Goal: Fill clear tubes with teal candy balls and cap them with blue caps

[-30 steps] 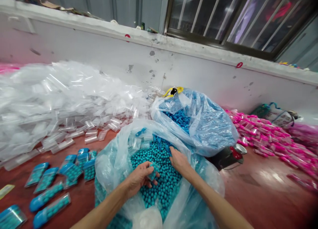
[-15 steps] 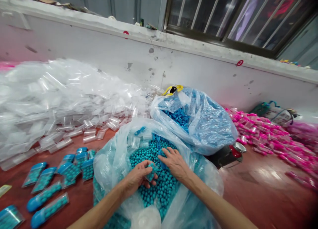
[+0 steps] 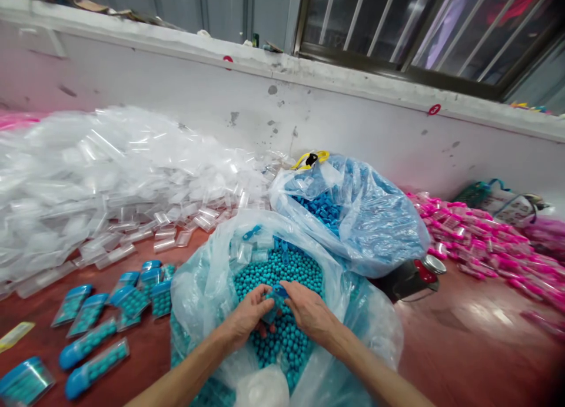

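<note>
Over an open clear plastic bag of teal beads, my left hand grips a small clear container with teal beads inside. My right hand pinches a blue cap at the container's top; how far the cap sits on it I cannot tell. Several clear empty tubes and a few blue caps lie on the beads at the bag's far side. Beyond it, a second bag holds a heap of blue caps.
Bead-filled, blue-capped containers lie on the red table at left. A large pile of clear tubes stands behind them. On the right are a dark jar-like object with a metal lid and a heap of pink pieces. A white wall closes the back.
My right hand has moved left and toward me from the beads, bringing a blue cap to the container in my left hand. The view has shifted slightly.
</note>
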Action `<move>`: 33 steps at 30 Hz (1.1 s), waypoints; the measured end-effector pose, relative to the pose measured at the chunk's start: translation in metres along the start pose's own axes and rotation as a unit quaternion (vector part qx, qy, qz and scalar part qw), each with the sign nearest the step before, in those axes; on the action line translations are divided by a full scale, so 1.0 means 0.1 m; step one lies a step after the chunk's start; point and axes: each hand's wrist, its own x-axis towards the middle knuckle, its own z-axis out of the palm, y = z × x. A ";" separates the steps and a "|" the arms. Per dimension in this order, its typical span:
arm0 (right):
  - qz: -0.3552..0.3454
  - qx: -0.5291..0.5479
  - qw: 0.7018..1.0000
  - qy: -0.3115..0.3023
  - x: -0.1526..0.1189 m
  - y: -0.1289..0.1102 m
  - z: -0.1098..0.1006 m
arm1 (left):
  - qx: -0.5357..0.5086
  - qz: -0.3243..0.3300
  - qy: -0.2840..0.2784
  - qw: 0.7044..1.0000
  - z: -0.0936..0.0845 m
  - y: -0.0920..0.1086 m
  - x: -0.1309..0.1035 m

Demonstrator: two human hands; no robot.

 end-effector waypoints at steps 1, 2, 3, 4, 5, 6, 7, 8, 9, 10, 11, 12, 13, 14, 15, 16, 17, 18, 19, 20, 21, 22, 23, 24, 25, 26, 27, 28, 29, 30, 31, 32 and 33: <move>-0.007 0.033 0.999 0.001 -0.02 -0.03 0.00 | 0.000 0.003 0.002 1.000 0.00 0.00 -0.01; -0.014 0.067 0.998 -0.001 -0.04 -0.05 -0.01 | -0.002 0.007 0.002 1.000 0.00 0.01 -0.01; -0.022 0.104 0.994 -0.004 -0.05 -0.07 -0.02 | -0.004 0.010 0.001 1.000 0.00 0.02 -0.03; -0.026 0.142 0.990 -0.003 -0.05 -0.08 -0.03 | -0.007 0.010 -0.001 1.000 0.01 0.03 -0.04; -0.023 0.175 0.984 0.007 -0.05 -0.08 -0.04 | -0.009 0.009 -0.003 1.000 0.01 0.04 -0.05; -0.012 0.197 0.980 0.024 -0.05 -0.07 -0.05 | -0.009 0.007 -0.006 1.000 0.02 0.04 -0.05; 0.004 0.206 0.978 0.042 -0.04 -0.06 -0.05 | -0.007 0.006 -0.007 1.000 0.02 0.04 -0.06; 0.022 0.201 0.978 0.059 -0.04 -0.05 -0.04 | -0.004 0.008 -0.007 1.000 0.03 0.04 -0.06; 0.035 0.188 0.979 0.068 -0.04 -0.05 -0.03 | 0.000 0.013 -0.003 1.000 0.04 0.04 -0.07; 0.039 0.173 0.982 0.069 -0.05 -0.05 -0.02 | 0.004 0.020 0.001 1.000 0.05 0.04 -0.07; 0.036 0.164 0.984 0.064 -0.05 -0.05 -0.01 | 0.009 0.028 0.005 1.000 0.06 0.03 -0.07; 0.031 0.164 0.984 0.061 -0.06 -0.06 0.00 | 0.015 0.036 0.008 0.999 0.07 0.03 -0.07; 0.028 0.174 0.983 0.059 -0.07 -0.06 0.01 | 0.021 0.042 0.009 0.999 0.08 0.02 -0.07; 0.032 0.195 0.979 0.057 -0.08 -0.06 0.01 | 0.028 0.047 0.009 0.998 0.08 0.01 -0.06; 0.043 0.227 0.971 0.054 -0.08 -0.06 0.01 | 0.034 0.051 0.010 0.998 0.08 0.01 -0.06; 0.060 0.264 0.961 0.048 -0.09 -0.05 0.01 | 0.038 0.053 0.012 0.998 0.08 0.00 -0.06; 0.077 0.303 0.949 0.040 -0.09 -0.04 0.01 | 0.038 0.054 0.014 0.998 0.08 0.00 -0.06; 0.092 0.339 0.936 0.030 -0.09 -0.02 0.00 | 0.037 0.055 0.016 0.998 0.08 0.00 -0.06; 0.101 0.367 0.924 0.023 -0.09 -0.01 0.00 | 0.035 0.055 0.016 0.998 0.08 0.00 -0.06; 0.105 0.384 0.917 0.018 -0.10 0.00 0.00 | 0.034 0.055 0.013 0.998 0.08 0.01 -0.06; 0.106 0.387 0.916 0.018 -0.10 0.01 -0.01 | 0.033 0.055 0.007 0.998 0.08 0.01 -0.06; 0.102 0.378 0.920 0.023 -0.11 0.01 -0.02 | 0.031 0.054 0.001 0.998 0.09 0.02 -0.06; 0.093 0.357 0.929 0.033 -0.12 0.01 -0.03 | 0.027 0.051 -0.005 0.998 0.09 0.02 -0.06; 0.081 0.328 0.940 0.047 -0.13 0.00 -0.04 | 0.022 0.047 -0.006 0.999 0.10 0.02 -0.07; 0.069 0.294 0.951 0.061 -0.14 -0.01 -0.04 | 0.015 0.042 -0.005 0.999 0.11 0.02 -0.07; 0.056 0.259 0.962 0.072 -0.16 -0.02 -0.05 | 0.007 0.038 -0.003 0.999 0.12 0.02 -0.07; 0.047 0.228 0.969 0.079 -0.17 -0.02 -0.04 | 0.000 0.036 0.000 0.999 0.13 0.02 -0.08; 0.042 0.203 0.975 0.080 -0.18 -0.03 -0.04 | -0.004 0.034 0.002 0.999 0.14 0.01 -0.08; 0.041 0.183 0.979 0.080 -0.19 -0.03 -0.04 | -0.006 0.033 0.004 0.999 0.14 0.01 -0.09; 0.040 0.167 0.982 0.078 -0.20 -0.04 -0.03 | -0.005 0.030 0.005 1.000 0.15 0.01 -0.09; 0.039 0.155 0.984 0.077 -0.20 -0.04 -0.03 | -0.003 0.028 0.008 1.000 0.16 0.01 -0.10; 0.038 0.146 0.985 0.078 -0.21 -0.04 -0.03 | 0.000 0.026 0.012 1.000 0.17 0.01 -0.10; 0.037 0.140 0.986 0.078 -0.21 -0.04 -0.03 | 0.002 0.025 0.015 1.000 0.17 0.02 -0.10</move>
